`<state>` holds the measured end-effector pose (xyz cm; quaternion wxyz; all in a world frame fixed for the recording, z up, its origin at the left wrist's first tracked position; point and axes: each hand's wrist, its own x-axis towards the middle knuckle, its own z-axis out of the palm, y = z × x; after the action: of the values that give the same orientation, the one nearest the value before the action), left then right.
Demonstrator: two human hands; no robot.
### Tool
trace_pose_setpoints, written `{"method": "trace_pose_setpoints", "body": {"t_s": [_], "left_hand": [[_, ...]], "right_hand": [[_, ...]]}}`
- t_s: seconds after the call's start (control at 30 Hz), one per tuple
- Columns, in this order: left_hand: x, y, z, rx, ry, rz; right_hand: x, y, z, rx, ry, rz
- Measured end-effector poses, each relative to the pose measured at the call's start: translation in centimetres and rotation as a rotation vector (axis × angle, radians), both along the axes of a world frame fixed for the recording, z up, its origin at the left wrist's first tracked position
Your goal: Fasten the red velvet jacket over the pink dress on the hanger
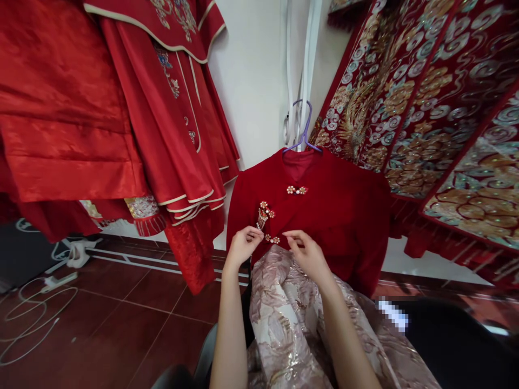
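Observation:
A dark red dress with a velvety bodice (336, 216) and a pale pink-gold brocade skirt (271, 308) hangs on a purple hanger (304, 141). Two beaded flower clasps lie on its front, an upper clasp (297, 190) and a lower clasp (272, 239). Left of centre sits a brooch (264, 212) with a hanging beaded tassel. My left hand (244, 246) is closed in a pinch by the tassel's end, left of the lower clasp. Just right of that clasp, my right hand (306, 254) pinches with thumb and forefinger. Whatever is between the fingertips is too small to tell.
Red garments (170, 124) hang at the left, and heavily embroidered ones (425, 108) at the right. A white rack pole (306, 65) stands behind the hanger. White cables (36, 324) and a power strip (60, 281) lie on the tiled floor. A dark surface (454, 335) is at lower right.

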<state>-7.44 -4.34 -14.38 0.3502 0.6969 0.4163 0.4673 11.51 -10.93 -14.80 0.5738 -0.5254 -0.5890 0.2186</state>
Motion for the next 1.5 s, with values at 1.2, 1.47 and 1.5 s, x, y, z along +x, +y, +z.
{"method": "trace_pose_setpoints", "body": {"t_s": [1.2, 1.47, 1.5], "left_hand": [[2.1, -0.6, -0.6, -0.049, 0.076, -0.013], [2.0, -0.4, -0.9, -0.058, 0.031, -0.044], [2.0, -0.4, -0.8, -0.075, 0.014, -0.063]], "right_hand": [[-1.1, 1.4, -2.4, -0.051, -0.029, 0.045], [-1.3, 1.5, -2.5, -0.024, -0.057, 0.045], [-1.3, 1.5, -2.5, -0.038, -0.043, 0.047]]}}
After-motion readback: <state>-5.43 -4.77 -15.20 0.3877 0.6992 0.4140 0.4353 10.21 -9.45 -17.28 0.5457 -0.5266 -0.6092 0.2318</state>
